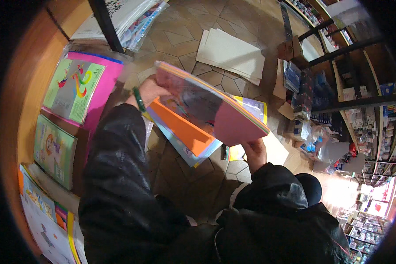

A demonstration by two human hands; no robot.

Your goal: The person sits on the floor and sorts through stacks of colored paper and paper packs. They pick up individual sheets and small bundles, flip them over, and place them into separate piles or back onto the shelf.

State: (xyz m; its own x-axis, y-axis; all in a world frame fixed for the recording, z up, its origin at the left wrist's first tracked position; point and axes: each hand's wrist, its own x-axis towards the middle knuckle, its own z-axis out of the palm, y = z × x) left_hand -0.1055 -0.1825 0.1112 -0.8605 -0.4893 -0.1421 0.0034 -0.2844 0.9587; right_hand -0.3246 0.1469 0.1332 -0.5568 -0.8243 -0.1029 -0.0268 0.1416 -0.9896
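Note:
Both my hands hold a stack of coloured paper (238, 127), raised and tilted above the floor. Its thin edge shows several colours, and a shiny, dark reflective area, perhaps clear wrapping, covers much of its face. My left hand (154, 88), with a green bangle (139, 99) at the wrist, grips the far left end. My right hand (255, 152) pinches the near right corner. Beneath the stack are an orange sheet or folder (181, 127) and a light blue packet (178, 147); whether my left hand touches them I cannot tell.
Pale sheets (231, 54) lie on the tiled floor (181, 19). Left, a wooden shelf (15, 132) holds a green paper pack (95, 74) on pink sheets (114, 71) and a green booklet or pack (54, 148). Right, cardboard boxes (280, 89) stand by stocked shelves (359, 115).

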